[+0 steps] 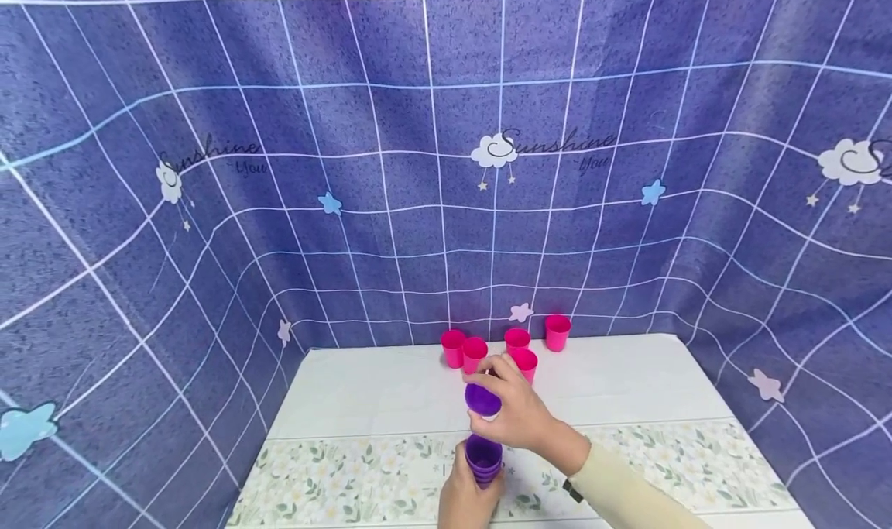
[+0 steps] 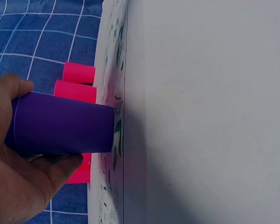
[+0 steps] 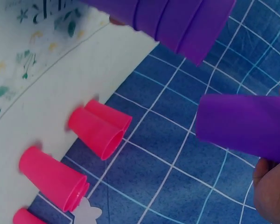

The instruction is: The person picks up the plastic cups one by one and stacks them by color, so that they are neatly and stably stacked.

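My left hand [image 1: 468,499] grips a stack of nested purple cups [image 1: 483,455], mouths up, near the front of the table. In the left wrist view, fingers and thumb wrap the purple cup stack [image 2: 65,123], whose base is close over the table. Directly above the stack, my right hand [image 1: 516,409] holds a single purple cup [image 1: 482,400] between thumb and fingers. In the right wrist view this single cup [image 3: 242,122] is apart from the stack [image 3: 163,23], where several stepped rims show.
Several pink cups stand upright at the back of the white table [image 1: 369,382], among them a rightmost pink cup [image 1: 557,333] and a leftmost pink cup [image 1: 453,349]. A floral strip [image 1: 334,475] crosses the table. Behind and beside it hangs a blue gridded curtain [image 1: 390,258].
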{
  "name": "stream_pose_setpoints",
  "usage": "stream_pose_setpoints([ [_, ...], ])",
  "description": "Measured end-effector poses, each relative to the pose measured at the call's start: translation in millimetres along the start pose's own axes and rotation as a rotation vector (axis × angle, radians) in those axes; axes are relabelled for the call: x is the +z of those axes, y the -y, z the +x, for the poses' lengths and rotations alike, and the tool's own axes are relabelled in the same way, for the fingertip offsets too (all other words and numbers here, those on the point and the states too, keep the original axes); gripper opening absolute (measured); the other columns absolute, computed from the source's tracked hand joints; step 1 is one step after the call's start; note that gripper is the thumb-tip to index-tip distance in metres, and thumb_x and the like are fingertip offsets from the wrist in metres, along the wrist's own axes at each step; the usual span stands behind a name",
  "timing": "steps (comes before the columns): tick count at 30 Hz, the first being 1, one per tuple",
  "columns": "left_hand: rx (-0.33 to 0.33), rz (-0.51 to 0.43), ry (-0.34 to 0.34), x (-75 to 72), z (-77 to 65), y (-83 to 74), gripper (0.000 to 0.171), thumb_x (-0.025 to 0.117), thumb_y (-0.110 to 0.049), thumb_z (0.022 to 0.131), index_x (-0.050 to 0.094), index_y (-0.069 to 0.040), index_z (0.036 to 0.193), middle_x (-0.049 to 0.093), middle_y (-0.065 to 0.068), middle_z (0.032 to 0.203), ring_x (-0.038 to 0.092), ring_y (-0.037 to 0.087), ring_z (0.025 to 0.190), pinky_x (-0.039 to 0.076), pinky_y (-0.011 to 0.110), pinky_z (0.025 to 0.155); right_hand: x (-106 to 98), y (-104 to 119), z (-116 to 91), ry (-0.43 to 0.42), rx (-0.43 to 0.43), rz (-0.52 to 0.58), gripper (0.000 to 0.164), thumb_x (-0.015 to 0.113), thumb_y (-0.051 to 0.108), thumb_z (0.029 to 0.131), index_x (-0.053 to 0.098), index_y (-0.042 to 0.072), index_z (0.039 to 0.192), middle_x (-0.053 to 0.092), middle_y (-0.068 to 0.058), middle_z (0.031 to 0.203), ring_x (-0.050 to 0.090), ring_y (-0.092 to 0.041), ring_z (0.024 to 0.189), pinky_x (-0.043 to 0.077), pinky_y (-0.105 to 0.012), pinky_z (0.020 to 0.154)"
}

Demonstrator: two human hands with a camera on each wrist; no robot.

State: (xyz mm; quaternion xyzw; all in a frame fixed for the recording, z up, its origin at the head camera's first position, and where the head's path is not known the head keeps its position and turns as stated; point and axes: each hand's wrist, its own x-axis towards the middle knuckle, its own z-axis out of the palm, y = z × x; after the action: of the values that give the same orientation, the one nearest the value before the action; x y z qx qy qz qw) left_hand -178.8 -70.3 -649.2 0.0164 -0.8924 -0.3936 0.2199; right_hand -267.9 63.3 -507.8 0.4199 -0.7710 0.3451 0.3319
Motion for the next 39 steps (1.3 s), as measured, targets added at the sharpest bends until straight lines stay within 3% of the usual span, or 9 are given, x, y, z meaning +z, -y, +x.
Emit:
stream_pose_setpoints([
  [8,0.092,-0.017,-0.021,-1.0,1.2,6.4,0.07,0.089,-0.03,0.079,0.052,-0.017,0.137,0.078,-0.003,0.102,0.076,0.016,0.086,0.062,0.036,0.074,-4,11,-9,0.021,0.064,0.114,0.047,0.076,0.018,0.072,0.074,0.017,0.119,0.063,0.0,0.118,0.055,-0.017,0.111,0.055,-0.026,0.083],
  [12,0.097,-0.01,0.004,-1.5,1.8,6.3,0.072,0.089,-0.029,0.079,0.051,-0.016,0.139,0.077,-0.003,0.104,0.077,0.017,0.088,0.062,0.037,0.075,-1,14,-16,0.042,0.082,0.144,0.046,0.074,0.018,0.073,0.074,0.017,0.119,0.062,0.0,0.117,0.053,-0.017,0.113,0.056,-0.028,0.084],
  [20,0.138,0.004,0.023,-4.7,-0.5,4.0,0.071,0.088,-0.026,0.078,0.05,-0.01,0.136,0.077,0.005,0.108,0.077,0.024,0.088,0.063,0.039,0.074,14,14,-39,0.07,0.064,0.133,0.044,0.074,0.018,0.073,0.073,0.019,0.117,0.061,0.001,0.115,0.053,-0.013,0.107,0.054,-0.024,0.083],
  [30,0.058,0.032,0.046,-4.9,0.1,-1.6,0.073,0.088,-0.023,0.073,0.051,-0.012,0.135,0.077,0.008,0.113,0.078,0.028,0.095,0.064,0.042,0.08,34,11,-67,0.065,0.112,0.069,0.042,0.078,0.025,0.073,0.073,0.021,0.115,0.061,0.005,0.112,0.053,-0.008,0.101,0.051,-0.017,0.081],
  [39,0.056,0.051,0.066,-4.8,-0.4,-0.1,0.074,0.085,-0.019,0.072,0.05,-0.01,0.136,0.077,0.01,0.111,0.078,0.029,0.092,0.064,0.044,0.079,41,13,-79,0.089,0.18,0.044,0.043,0.081,0.029,0.072,0.073,0.025,0.114,0.061,0.005,0.113,0.051,-0.007,0.102,0.051,-0.016,0.078],
])
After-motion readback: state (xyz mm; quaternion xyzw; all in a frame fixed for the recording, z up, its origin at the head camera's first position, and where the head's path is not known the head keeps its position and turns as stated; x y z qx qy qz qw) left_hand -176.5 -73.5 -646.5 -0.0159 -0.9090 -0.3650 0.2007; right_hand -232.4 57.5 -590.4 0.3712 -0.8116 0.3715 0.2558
